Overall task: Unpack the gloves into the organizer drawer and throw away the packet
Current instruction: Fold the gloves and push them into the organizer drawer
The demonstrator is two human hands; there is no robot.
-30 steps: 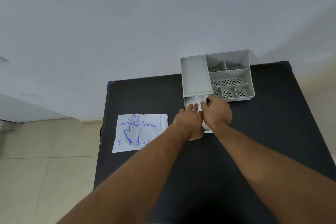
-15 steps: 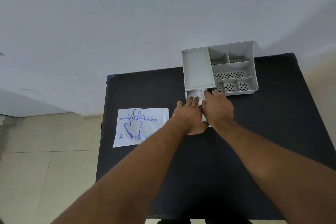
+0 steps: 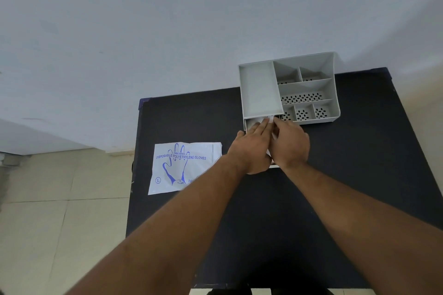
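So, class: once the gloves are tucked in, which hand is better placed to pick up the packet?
Left. The left hand is nearest the packet, which lies flat on the table just to its left. The right hand would have to cross over.

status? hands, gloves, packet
Left hand and right hand side by side, pressing gloves into the open drawer. Packet flat on table, untouched. Nothing in the way.

organizer (image 3: 261,88) at table (image 3: 359,175) back edge — packet (image 3: 184,167) left | hands (image 3: 271,148) between, over drawer (image 3: 250,123)
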